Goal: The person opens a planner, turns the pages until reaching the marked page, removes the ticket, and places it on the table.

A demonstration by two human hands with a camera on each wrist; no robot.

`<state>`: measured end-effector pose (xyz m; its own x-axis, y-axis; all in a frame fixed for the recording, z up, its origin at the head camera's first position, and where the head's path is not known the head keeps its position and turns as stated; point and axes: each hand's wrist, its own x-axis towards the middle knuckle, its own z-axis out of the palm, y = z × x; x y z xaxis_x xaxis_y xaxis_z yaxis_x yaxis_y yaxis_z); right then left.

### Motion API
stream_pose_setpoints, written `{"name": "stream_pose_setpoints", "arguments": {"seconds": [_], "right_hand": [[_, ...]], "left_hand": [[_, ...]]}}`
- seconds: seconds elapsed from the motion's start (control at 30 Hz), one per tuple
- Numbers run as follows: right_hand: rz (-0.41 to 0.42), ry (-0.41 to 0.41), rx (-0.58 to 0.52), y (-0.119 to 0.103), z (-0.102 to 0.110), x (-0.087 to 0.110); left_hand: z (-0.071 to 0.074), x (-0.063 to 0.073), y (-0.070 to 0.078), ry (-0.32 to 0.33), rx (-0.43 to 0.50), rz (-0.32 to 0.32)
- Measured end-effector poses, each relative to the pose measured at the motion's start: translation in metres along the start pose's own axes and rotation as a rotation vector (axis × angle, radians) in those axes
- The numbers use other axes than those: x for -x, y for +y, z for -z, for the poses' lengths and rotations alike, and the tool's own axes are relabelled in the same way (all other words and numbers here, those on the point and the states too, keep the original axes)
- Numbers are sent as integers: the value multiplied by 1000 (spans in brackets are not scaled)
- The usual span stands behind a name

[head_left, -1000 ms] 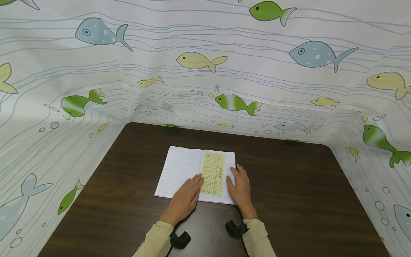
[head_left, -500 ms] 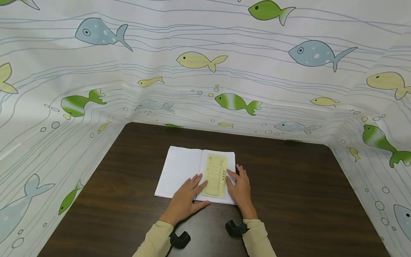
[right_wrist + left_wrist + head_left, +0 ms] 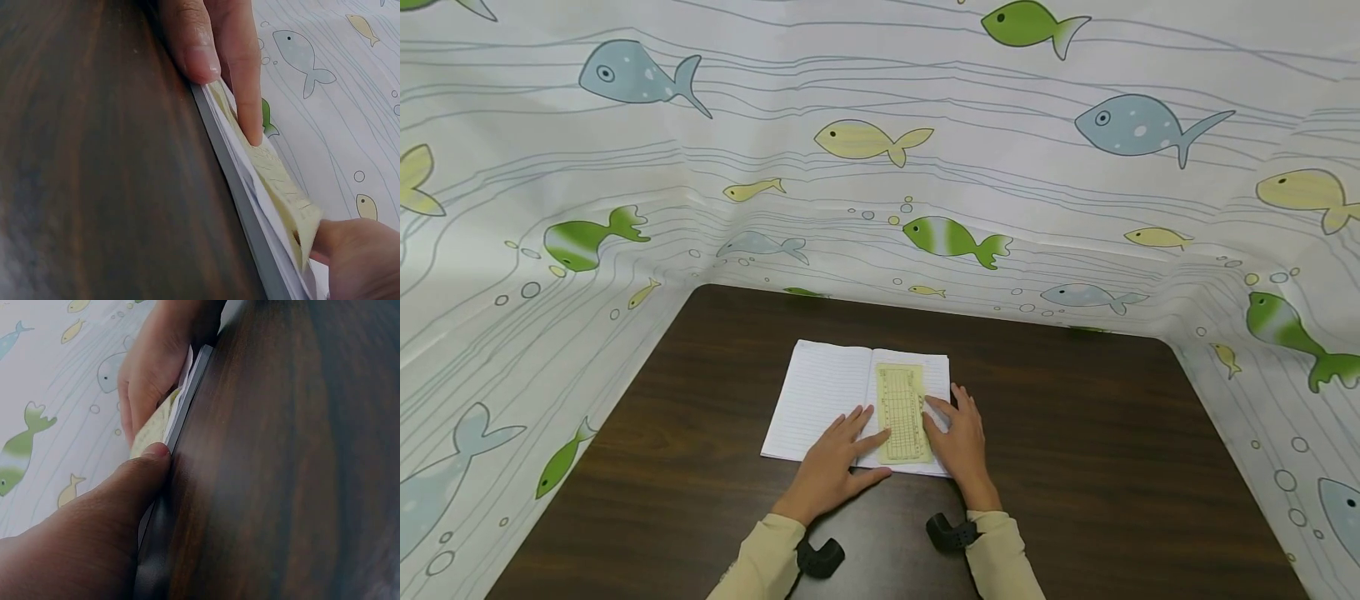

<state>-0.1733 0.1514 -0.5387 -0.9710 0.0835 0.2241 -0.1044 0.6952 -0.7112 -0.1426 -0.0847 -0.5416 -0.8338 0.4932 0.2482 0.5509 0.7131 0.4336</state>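
Observation:
An open lined notebook lies on the table, and a yellow paper slip printed with a table rests on its right page. My left hand is spread over the notebook's lower middle, its index fingertip on the slip's left edge and its thumb at the notebook's near edge. With thumb and index finger my right hand pinches the slip's right edge. In the right wrist view the slip bulges off the page, its edge raised beside the right thumb.
Dark wood-grain table surrounds the notebook. A white sheet printed with fish rises at the back and both sides. Each wrist carries a black camera band, one on the left and one on the right.
The slip shifted right, then back left and slightly nearer, its right side now bent up. My left thumb and index finger spread apart; my right fingers moved in onto the slip's edge.

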Motion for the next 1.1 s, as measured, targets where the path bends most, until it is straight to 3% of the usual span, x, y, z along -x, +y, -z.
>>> {"name": "stream_pose_setpoints", "arguments": {"seconds": [0.2, 0.47, 0.73, 0.93, 1.1], "right_hand": [[22, -21, 31, 1, -1, -1], [-70, -4, -103, 0, 0, 0], [-65, -4, -163, -1, 6, -1], [-121, 33, -300, 8, 33, -3], [-223, 106, -276, 36, 76, -11]], "left_hand": [[2, 0, 1, 2, 10, -8], [2, 0, 1, -4, -3, 3], [2, 0, 2, 9, -8, 4], [0, 1, 1, -10, -25, 3], [1, 2, 0, 22, -24, -36]]}}
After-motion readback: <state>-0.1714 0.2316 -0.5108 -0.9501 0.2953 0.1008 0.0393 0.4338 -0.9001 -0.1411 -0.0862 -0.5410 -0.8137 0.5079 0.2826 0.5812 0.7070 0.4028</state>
